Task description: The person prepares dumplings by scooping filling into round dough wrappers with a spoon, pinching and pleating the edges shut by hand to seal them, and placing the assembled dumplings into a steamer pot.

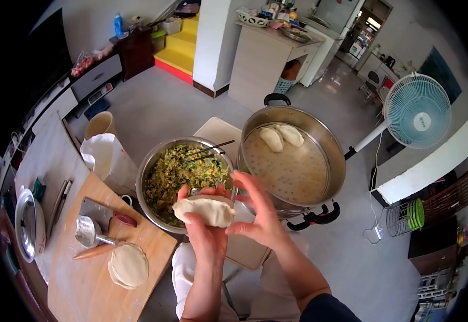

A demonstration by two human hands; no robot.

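Note:
A large folded dumpling (206,210) with a crimped edge rests in my left hand (207,236), thumb across its near side and fingers under it. My right hand (260,212) is beside the dumpling's right end, thumb and fingers spread; whether it touches the dough I cannot tell. Just beyond is a steel bowl (144,199) of chopped green and yellow filling (185,174) with chopsticks (207,153) in it. To the right, a steamer pot (337,161) holds two finished dumplings (281,138) on its perforated tray (287,172).
On the wooden board (78,290) at left lie flat dough wrappers (129,265), a cleaver (97,212), a metal scoop (88,232) and a rolling pin (94,251). A white flour bag (110,161) stands behind. A fan (417,110) stands at right.

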